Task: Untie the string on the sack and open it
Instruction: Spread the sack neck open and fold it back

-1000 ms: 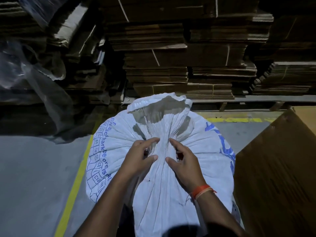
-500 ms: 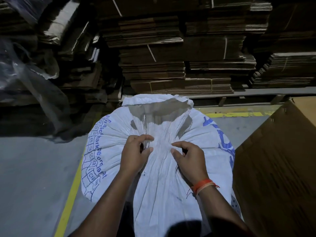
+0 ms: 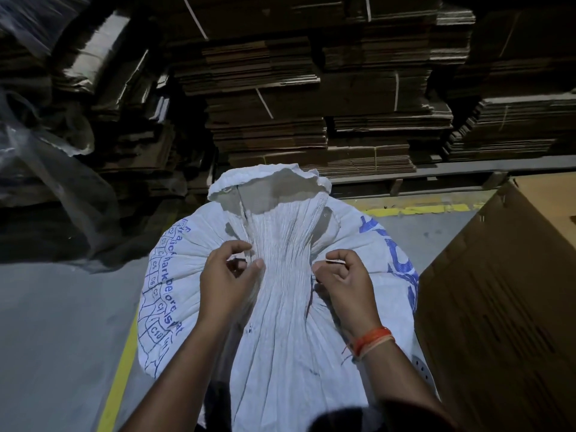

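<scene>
A large white woven sack (image 3: 280,322) with blue print stands in front of me, its neck gathered into tight pleats and its mouth (image 3: 271,185) flaring above. My left hand (image 3: 227,275) pinches the gathered fabric on the left side of the neck with thumb and curled fingers. My right hand (image 3: 343,279), with an orange thread band on the wrist, curls at the right side of the neck and pinches a thin pale piece there, either the string or a fold. The string itself does not show clearly among the pleats.
A big brown cardboard box (image 3: 505,307) stands close on the right. Stacks of flattened cardboard (image 3: 311,104) on a pallet fill the back. Clear plastic sheeting (image 3: 46,169) hangs at the left. A yellow floor line (image 3: 121,369) runs past the sack on the grey floor.
Both hands have moved apart from the middle of the neck to its two sides. The sack's mouth has spread a little wider and the pleated neck shows between the hands.
</scene>
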`<state>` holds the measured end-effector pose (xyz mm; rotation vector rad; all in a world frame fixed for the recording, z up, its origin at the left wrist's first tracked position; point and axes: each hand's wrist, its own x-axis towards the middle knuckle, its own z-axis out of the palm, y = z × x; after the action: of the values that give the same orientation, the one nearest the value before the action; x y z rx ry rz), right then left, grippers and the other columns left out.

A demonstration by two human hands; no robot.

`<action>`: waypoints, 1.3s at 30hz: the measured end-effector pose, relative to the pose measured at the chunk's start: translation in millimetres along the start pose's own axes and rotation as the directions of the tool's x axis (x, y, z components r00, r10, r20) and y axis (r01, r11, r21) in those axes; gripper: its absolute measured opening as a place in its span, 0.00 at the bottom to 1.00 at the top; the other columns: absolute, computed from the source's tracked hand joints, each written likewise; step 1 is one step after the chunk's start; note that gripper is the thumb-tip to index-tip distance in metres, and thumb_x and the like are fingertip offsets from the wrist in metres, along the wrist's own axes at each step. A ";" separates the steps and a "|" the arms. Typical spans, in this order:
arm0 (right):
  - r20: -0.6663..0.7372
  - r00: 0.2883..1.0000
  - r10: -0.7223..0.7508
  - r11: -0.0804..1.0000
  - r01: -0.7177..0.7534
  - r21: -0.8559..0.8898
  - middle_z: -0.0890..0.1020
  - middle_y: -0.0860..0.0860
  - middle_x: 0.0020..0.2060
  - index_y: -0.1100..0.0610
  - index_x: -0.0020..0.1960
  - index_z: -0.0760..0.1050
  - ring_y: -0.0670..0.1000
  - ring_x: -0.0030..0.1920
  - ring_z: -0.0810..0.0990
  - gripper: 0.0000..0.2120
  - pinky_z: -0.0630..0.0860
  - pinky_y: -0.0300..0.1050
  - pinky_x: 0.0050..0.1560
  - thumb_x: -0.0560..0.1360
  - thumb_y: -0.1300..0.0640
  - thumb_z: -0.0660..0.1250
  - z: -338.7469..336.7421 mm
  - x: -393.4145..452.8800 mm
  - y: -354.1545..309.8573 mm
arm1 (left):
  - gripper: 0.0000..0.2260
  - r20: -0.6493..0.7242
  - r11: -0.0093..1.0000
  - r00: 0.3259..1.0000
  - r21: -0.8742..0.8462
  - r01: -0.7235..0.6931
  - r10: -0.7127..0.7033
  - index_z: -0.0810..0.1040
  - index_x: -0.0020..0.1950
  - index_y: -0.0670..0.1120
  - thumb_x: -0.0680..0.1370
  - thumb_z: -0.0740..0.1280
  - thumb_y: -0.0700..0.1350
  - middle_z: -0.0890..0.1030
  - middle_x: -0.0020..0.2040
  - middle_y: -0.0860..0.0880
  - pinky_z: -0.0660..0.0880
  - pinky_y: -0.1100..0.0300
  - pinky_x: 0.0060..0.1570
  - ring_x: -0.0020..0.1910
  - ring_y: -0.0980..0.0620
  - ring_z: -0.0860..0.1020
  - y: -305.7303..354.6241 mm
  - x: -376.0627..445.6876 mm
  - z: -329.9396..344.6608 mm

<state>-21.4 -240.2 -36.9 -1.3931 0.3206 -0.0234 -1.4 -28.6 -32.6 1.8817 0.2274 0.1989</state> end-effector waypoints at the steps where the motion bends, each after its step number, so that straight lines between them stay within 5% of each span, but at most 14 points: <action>1: 0.014 1.000 -0.005 1.000 0.005 -0.007 0.87 0.55 0.45 0.47 0.50 0.77 0.55 0.44 0.84 0.13 0.81 0.55 0.50 0.68 0.52 0.76 2.1 -0.8 -0.4 | 0.10 -0.002 0.997 0.999 -0.066 0.037 -0.037 0.81 0.53 0.55 0.75 0.78 0.47 0.81 0.43 0.49 0.79 0.52 0.43 0.38 0.52 0.79 0.5 1.0 0.1; 4: 0.055 0.998 -0.038 0.997 0.042 -0.066 0.87 0.53 0.49 0.46 0.57 0.76 0.53 0.50 0.86 0.17 0.81 0.54 0.55 0.71 0.54 0.77 6.3 -3.3 -1.8 | 0.10 -0.033 0.970 0.991 -0.211 0.121 -0.131 0.80 0.52 0.52 0.75 0.78 0.48 0.83 0.46 0.50 0.76 0.52 0.42 0.38 0.49 0.77 -1.2 4.8 1.3; 7: 0.129 0.990 -0.062 0.986 0.081 -0.145 0.83 0.51 0.58 0.43 0.66 0.76 0.47 0.54 0.85 0.24 0.82 0.46 0.58 0.74 0.56 0.77 12.1 -5.7 -2.5 | 0.13 -0.019 0.961 0.987 -0.234 0.151 -0.159 0.79 0.54 0.55 0.73 0.78 0.51 0.83 0.54 0.52 0.80 0.48 0.50 0.48 0.48 0.82 2.2 3.5 4.9; 10: 0.174 0.981 -0.080 0.983 0.107 -0.149 0.82 0.48 0.62 0.46 0.71 0.76 0.41 0.56 0.85 0.27 0.82 0.37 0.56 0.75 0.60 0.76 20.6 -6.4 -0.7 | 0.18 0.026 0.999 1.000 -0.037 -0.001 0.002 0.75 0.61 0.60 0.76 0.76 0.47 0.82 0.56 0.54 0.81 0.51 0.48 0.42 0.54 0.81 8.9 -4.3 6.3; 13: 0.158 0.984 -0.086 0.982 0.110 -0.153 0.81 0.42 0.66 0.45 0.69 0.78 0.41 0.63 0.81 0.25 0.80 0.47 0.65 0.74 0.55 0.77 26.4 -2.1 3.4 | 0.27 0.137 0.965 0.976 0.177 -0.193 0.170 0.71 0.72 0.65 0.77 0.75 0.46 0.78 0.57 0.55 0.77 0.62 0.42 0.37 0.56 0.78 9.4 -6.0 6.7; 15: 0.115 0.988 -0.103 0.976 0.122 -0.180 0.82 0.40 0.63 0.45 0.67 0.80 0.37 0.59 0.81 0.22 0.79 0.42 0.63 0.74 0.53 0.77 27.9 -0.5 1.8 | 0.29 0.160 0.959 0.973 0.205 -0.195 0.164 0.71 0.75 0.65 0.78 0.75 0.46 0.74 0.60 0.53 0.76 0.68 0.46 0.40 0.56 0.78 8.2 -5.5 8.1; 17: 0.032 0.987 -0.157 0.959 0.160 -0.235 0.81 0.43 0.59 0.43 0.63 0.82 0.41 0.50 0.80 0.17 0.79 0.40 0.56 0.74 0.51 0.77 26.2 2.4 -0.4 | 0.22 0.092 0.976 0.986 0.155 -0.151 0.138 0.78 0.70 0.63 0.78 0.75 0.47 0.71 0.62 0.51 0.77 0.69 0.49 0.42 0.56 0.78 11.0 -5.5 7.3; 20: -0.016 0.988 -0.152 0.962 0.144 -0.231 0.80 0.53 0.54 0.40 0.59 0.83 0.52 0.46 0.80 0.16 0.84 0.54 0.54 0.72 0.45 0.75 23.7 3.3 -7.6 | 0.12 -0.004 0.997 0.997 0.030 -0.078 0.078 0.84 0.60 0.60 0.78 0.75 0.47 0.74 0.63 0.52 0.80 0.63 0.50 0.43 0.53 0.81 17.6 -3.2 1.3; 23: -0.038 0.992 -0.122 0.979 0.114 -0.171 0.82 0.57 0.51 0.42 0.58 0.84 0.59 0.47 0.81 0.15 0.84 0.62 0.52 0.72 0.43 0.74 21.8 4.6 -13.5 | 0.10 0.041 0.997 0.999 -0.078 -0.003 0.006 0.84 0.58 0.60 0.79 0.74 0.48 0.83 0.58 0.53 0.81 0.54 0.40 0.43 0.46 0.83 26.0 -0.4 -2.2; 25: -0.048 0.989 -0.139 0.987 0.134 -0.090 0.84 0.54 0.48 0.45 0.55 0.85 0.55 0.47 0.82 0.08 0.84 0.59 0.53 0.76 0.51 0.74 23.2 7.4 -24.9 | 0.07 0.047 0.984 0.999 -0.177 0.030 -0.022 0.85 0.56 0.56 0.80 0.73 0.46 0.85 0.51 0.51 0.79 0.56 0.36 0.41 0.48 0.80 39.3 -0.4 0.3; 30: -0.018 0.997 -0.069 0.992 0.070 0.105 0.83 0.54 0.38 0.54 0.47 0.80 0.49 0.39 0.79 0.04 0.73 0.40 0.34 0.81 0.58 0.69 38.7 28.6 -87.0 | 0.07 0.099 0.864 0.975 -0.452 0.223 -0.200 0.83 0.47 0.48 0.82 0.69 0.48 0.86 0.45 0.49 0.72 0.63 0.31 0.36 0.53 0.78 95.5 18.6 2.1; 36: 0.115 0.988 -0.108 0.992 0.100 0.074 0.85 0.54 0.40 0.53 0.58 0.77 0.49 0.39 0.83 0.07 0.75 0.39 0.32 0.81 0.59 0.67 71.1 45.2 -142.1 | 0.06 0.058 0.802 0.974 -0.558 0.214 -0.220 0.79 0.49 0.47 0.84 0.66 0.47 0.87 0.46 0.45 0.72 0.63 0.29 0.34 0.53 0.82 136.9 36.7 -1.3; 39: 0.113 0.990 -0.090 0.996 0.086 0.037 0.84 0.57 0.39 0.54 0.55 0.78 0.51 0.38 0.81 0.05 0.72 0.38 0.28 0.80 0.60 0.68 90.8 48.5 -144.9 | 0.07 0.069 0.726 0.951 -0.629 0.277 -0.303 0.77 0.49 0.45 0.84 0.66 0.46 0.86 0.44 0.43 0.71 0.66 0.23 0.30 0.54 0.81 140.0 34.5 0.4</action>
<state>71.2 -189.4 106.1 -1.3699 0.1623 -0.0210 40.2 -63.5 101.0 1.1422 0.4228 0.0784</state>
